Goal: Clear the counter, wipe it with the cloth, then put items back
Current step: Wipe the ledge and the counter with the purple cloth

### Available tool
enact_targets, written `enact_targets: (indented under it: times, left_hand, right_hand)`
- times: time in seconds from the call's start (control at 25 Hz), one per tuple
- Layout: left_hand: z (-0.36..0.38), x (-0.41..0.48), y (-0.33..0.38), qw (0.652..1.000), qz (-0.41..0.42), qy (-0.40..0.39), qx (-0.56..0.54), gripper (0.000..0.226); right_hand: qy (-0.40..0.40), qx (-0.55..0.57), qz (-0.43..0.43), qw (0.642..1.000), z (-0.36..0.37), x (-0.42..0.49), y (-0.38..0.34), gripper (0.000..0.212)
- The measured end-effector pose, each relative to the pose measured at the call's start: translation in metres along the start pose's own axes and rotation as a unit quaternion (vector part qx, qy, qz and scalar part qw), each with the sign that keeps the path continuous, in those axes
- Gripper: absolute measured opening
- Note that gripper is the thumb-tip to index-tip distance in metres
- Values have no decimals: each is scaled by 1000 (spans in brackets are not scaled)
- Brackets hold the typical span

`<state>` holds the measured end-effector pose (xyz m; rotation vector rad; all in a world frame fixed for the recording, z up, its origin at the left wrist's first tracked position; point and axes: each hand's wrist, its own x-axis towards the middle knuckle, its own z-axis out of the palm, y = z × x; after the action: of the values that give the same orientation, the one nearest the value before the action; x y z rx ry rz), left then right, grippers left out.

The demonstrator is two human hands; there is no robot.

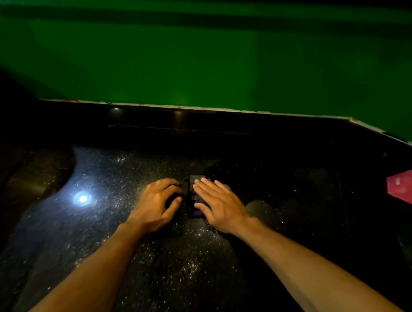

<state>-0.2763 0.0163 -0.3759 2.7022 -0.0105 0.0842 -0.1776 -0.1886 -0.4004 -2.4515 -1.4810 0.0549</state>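
A dark purple cloth (192,197) lies folded in the middle of the black speckled counter (109,222). My right hand (218,206) rests flat on top of it with straight fingers spread. My left hand (155,205) sits just left of it, fingers curled round the cloth's dark left edge. The scene is very dim, so the cloth's full outline is hard to make out.
A red box-like object (406,186) stands at the right edge. A green wall (203,62) rises behind the counter's raised back rim (202,108). A bright light reflection (82,199) shines on the counter at left. A dark shape fills the far left.
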Motion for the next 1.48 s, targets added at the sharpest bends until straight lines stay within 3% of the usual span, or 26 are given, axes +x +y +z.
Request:
enact_targets:
  times: [0.08,0.2,0.28,0.36,0.44,0.52,0.6,0.64,0.72,0.8,0.88,0.96,1.04,1.16,1.24,1.28,1.4,1.48]
  left_hand:
    - [-10,-21,-13,999,-20,11,23,41]
    - [-23,-58,-42,996,-66,30,46,46]
    - [-28,-76,-56,995,-75,47,54,46]
    - [-30,-83,-61,994,-66,69,52,42]
    - [-32,-79,-57,991,-78,99,40,39]
    - [-37,-78,-55,986,-108,125,25,37]
    - [-41,-87,-61,986,-114,116,30,37]
    - [-45,-94,-68,987,-116,108,37,38]
    - [-55,-104,-85,985,-134,94,43,40]
    - [-64,-113,-101,982,-155,90,55,39]
    - [-72,-119,-121,980,-163,87,70,40]
    - [-79,-125,-141,978,-175,88,70,43]
    - [-82,-135,-157,974,-196,87,74,47]
    - [-87,-145,-173,971,-211,85,72,50]
    - [-89,-149,-174,972,-208,86,74,50]
    - [-90,-150,-173,973,-201,87,76,49]
    - [-95,-153,-178,973,-197,96,68,47]
    - [-101,-155,-188,973,-197,101,59,45]
  right_hand:
    - [64,-11,76,995,-4,8,23,51]
    - [130,-15,304,944,-18,25,75,57]
    - [144,-41,357,922,-19,46,76,64]
    - [112,4,262,959,-11,79,34,59]
    - [39,46,72,996,7,90,-28,54]
    - [-23,72,-97,992,18,76,-74,64]
    - [-62,86,-185,977,25,55,-78,67]
    - [-66,87,-197,974,24,50,-70,64]
    - [-9,75,-140,987,19,55,-47,58]
    - [62,43,26,997,15,74,-18,56]
    - [71,26,197,978,12,105,-1,57]
    - [73,-4,286,955,14,143,-7,54]
    - [69,-6,248,966,20,178,-41,52]
    - [16,56,-14,998,36,190,-110,47]
    - [-46,83,-184,978,48,167,-152,51]
    - [-73,97,-230,966,52,156,-163,53]
    - [-78,124,-235,961,56,147,-158,49]
    - [28,151,-115,981,53,151,-138,44]
